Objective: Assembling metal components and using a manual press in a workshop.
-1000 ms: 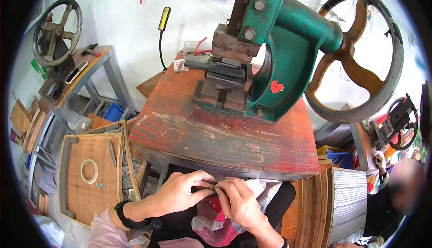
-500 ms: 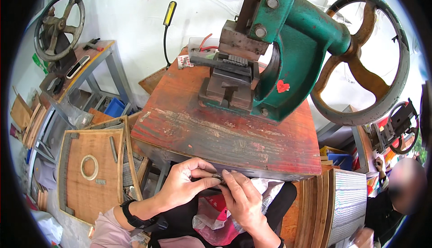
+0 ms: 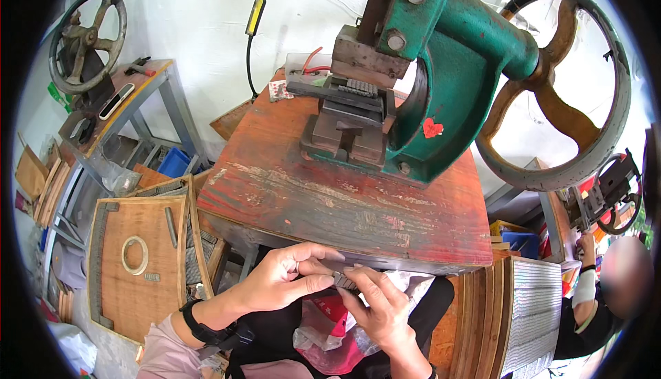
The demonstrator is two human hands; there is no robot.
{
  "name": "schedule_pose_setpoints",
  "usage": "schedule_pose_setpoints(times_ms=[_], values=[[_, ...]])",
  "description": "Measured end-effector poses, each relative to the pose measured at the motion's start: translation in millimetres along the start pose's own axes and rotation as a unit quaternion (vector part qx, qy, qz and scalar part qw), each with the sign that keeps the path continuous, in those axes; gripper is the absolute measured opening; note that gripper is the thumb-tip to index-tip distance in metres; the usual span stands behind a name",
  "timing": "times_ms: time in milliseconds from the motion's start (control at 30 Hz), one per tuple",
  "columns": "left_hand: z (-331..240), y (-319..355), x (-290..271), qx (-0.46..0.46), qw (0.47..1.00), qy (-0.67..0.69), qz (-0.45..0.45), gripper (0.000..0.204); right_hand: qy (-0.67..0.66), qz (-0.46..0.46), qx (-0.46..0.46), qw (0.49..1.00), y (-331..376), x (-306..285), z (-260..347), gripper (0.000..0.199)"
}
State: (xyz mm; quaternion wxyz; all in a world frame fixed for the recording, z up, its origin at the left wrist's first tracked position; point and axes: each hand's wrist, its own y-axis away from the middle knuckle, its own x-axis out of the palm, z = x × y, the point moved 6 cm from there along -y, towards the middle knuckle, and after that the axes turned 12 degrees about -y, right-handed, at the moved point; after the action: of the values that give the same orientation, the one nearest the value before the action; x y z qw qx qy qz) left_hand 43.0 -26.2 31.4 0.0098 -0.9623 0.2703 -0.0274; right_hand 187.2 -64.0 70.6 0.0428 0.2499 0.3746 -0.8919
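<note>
From the head view, the person's left hand point(image 3: 286, 279) and right hand point(image 3: 379, 307) met just below the front edge of the worn red bench top point(image 3: 344, 203), above the lap. Between them lay a small dark ribbed metal piece point(image 3: 344, 281), pinched by the left thumb and forefinger at one end and by the right thumb and forefinger at the other; both sets of fingers were closed on it, the remaining fingers loosely curled. A clear plastic bag point(image 3: 323, 334) with pink contents rested under the hands. On the bench stood the green hand press point(image 3: 447, 83) with its large handwheel point(image 3: 558, 83) to the right; the die block point(image 3: 348, 128) under the ram sat unoccupied, well apart from the hands. A wooden tray with a ring point(image 3: 138, 255) lay at lower left. The step in hand appeared to be aligning or sorting the piece between the fingertips. A next move would probably call for one hand to release and the other to keep a firm, level pinch on so small a part.
</note>
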Motion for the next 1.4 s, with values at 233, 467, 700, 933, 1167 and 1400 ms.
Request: schedule_pose_setpoints(times_ms=[233,467,700,933,1167,1400], values=[[-5.2,-3.5,4.7,-0.002,1.000,-0.019,-0.002,0.042,-0.016,-0.002,-0.004,1.000,2.0,-3.6,-3.3,0.043],[-7.9,-4.7,7.5,0.022,0.997,-0.078,-0.014,0.037,-0.016,-0.013,-0.014,1.000,3.5,-4.7,-8.0,0.043],[-12.5,-6.9,7.8,0.025,0.997,-0.071,-0.022,0.036,-0.012,0.003,-0.014,1.000,-0.1,-6.5,-7.5,0.041],[-17.7,-18.8,-2.4,0.060,0.984,-0.162,-0.043,0.034,0.000,0.020,-0.003,1.000,-11.8,-1.9,-14.2,0.040],[-39.9,-43.9,-24.5,0.096,0.977,-0.152,-0.115,0.024,-0.120,-0.060,0.231,0.964,-44.3,-20.5,-53.8,0.019],[-95.7,-99.4,-98.9,0.290,0.724,-0.473,-0.409,0.027,-0.047,-0.091,0.148,0.984,-85.9,-42.9,-45.0,0.014]])
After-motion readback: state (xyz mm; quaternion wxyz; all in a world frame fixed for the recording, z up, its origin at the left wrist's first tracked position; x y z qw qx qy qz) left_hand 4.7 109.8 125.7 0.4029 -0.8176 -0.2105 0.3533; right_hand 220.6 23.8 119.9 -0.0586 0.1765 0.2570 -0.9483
